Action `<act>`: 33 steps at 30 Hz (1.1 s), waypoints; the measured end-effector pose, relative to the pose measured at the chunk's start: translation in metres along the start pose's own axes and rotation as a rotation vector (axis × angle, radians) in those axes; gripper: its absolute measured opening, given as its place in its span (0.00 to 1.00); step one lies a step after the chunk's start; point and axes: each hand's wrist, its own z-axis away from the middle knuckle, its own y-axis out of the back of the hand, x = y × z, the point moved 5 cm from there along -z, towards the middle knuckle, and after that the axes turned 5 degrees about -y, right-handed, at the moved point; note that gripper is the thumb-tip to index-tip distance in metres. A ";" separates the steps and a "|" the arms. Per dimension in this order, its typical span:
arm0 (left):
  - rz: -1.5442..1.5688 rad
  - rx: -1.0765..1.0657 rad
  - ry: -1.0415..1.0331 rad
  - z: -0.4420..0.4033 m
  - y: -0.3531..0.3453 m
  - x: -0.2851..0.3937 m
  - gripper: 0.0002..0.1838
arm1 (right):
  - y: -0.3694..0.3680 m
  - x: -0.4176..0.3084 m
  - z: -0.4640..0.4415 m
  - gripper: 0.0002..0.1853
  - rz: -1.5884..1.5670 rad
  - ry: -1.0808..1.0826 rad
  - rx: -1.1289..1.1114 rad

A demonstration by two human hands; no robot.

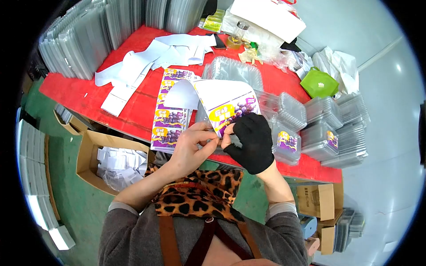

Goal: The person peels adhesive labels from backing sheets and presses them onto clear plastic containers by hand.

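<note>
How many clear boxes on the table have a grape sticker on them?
2 that I can see: one box beside the black-gloved right hand, and another box farther right. Others may be hidden.

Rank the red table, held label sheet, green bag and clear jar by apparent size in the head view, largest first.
Red table
Held label sheet
Green bag
Clear jar
The sheet, nearer the camera, may look enlarged beside the bag.

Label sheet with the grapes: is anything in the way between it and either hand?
Nothing visible. The left hand and gloved right hand are both at the near corner of the label sheet; the label stack lies to the left.
</note>
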 end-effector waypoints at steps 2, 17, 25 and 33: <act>0.025 0.004 0.016 0.001 -0.001 -0.005 0.05 | 0.002 0.001 0.000 0.13 -0.035 0.018 -0.006; 0.106 -0.019 0.077 0.002 -0.004 -0.002 0.05 | -0.006 -0.008 0.011 0.17 0.101 0.128 0.030; 0.020 -0.050 0.089 0.007 -0.002 -0.016 0.09 | 0.019 0.003 0.006 0.10 -0.268 -0.160 0.159; 0.283 -0.053 0.045 0.009 -0.015 -0.002 0.34 | -0.005 -0.005 0.012 0.08 -0.654 -0.359 -0.034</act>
